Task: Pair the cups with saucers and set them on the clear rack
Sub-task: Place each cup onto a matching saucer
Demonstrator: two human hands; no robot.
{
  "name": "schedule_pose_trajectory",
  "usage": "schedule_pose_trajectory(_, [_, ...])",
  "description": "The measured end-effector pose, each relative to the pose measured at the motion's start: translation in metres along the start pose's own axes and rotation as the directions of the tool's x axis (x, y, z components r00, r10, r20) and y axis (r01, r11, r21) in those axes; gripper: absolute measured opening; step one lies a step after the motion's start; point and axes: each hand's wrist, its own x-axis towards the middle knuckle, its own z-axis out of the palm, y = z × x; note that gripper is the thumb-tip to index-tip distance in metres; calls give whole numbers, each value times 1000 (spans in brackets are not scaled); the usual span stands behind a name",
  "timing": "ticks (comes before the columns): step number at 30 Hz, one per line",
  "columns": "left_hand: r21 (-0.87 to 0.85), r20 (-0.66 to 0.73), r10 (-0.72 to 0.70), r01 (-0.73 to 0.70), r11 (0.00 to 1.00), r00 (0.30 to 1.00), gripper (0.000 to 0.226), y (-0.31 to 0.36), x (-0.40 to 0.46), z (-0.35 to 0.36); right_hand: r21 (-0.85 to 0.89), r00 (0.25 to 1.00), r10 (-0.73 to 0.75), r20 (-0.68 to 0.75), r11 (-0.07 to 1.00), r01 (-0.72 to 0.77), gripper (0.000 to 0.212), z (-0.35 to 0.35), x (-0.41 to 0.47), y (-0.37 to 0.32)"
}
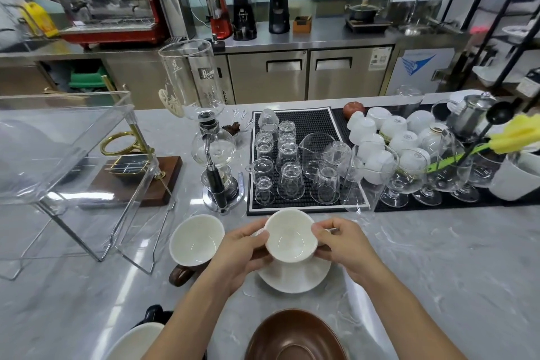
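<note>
Left hand wrapped round the near-left rim of the white cup, right hand pinching the opposite rim, both grasping it together. Held over the white saucer, apparently just above or barely touching; contact hidden by the cup body. Brown-handled cup standing just beside on the left, its brown saucer lying near the bottom edge, another pale dish at lower left, none yet paired. Clear rack well apart to the left on the marble counter, holding no cups as far as can be seen. Probably early in the task: first pairing under way. Risks from here: landing off-centre and rocking on the saucer; glazed surfaces sliding once the pair is lifted and carried left; knocking the brown-handled cup in passing; clipping the rack's hard-to-see transparent edge or thin legs. Glassware crowded on the black mat just behind, easily toppled by an overreach.
</note>
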Motion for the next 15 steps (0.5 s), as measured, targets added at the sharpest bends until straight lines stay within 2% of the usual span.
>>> schedule_pose_trajectory(6, [-34,-6,-13,13,999,1000,31,-1,0,-1,-151,996,-82,-19,985,78,10,-3,-3,-1])
schedule_pose_trajectory(11, [-50,-30,1,-3,999,1000,28,-1,-1,-1,-427,975,-221,-40,886,183,10,-7,-1,-1])
schedule_pose_trajectory(15, [-65,-41,-19,16,998,999,28,-2,-1,-2,-401,972,-232,-32,894,200,7,-10,2,4])
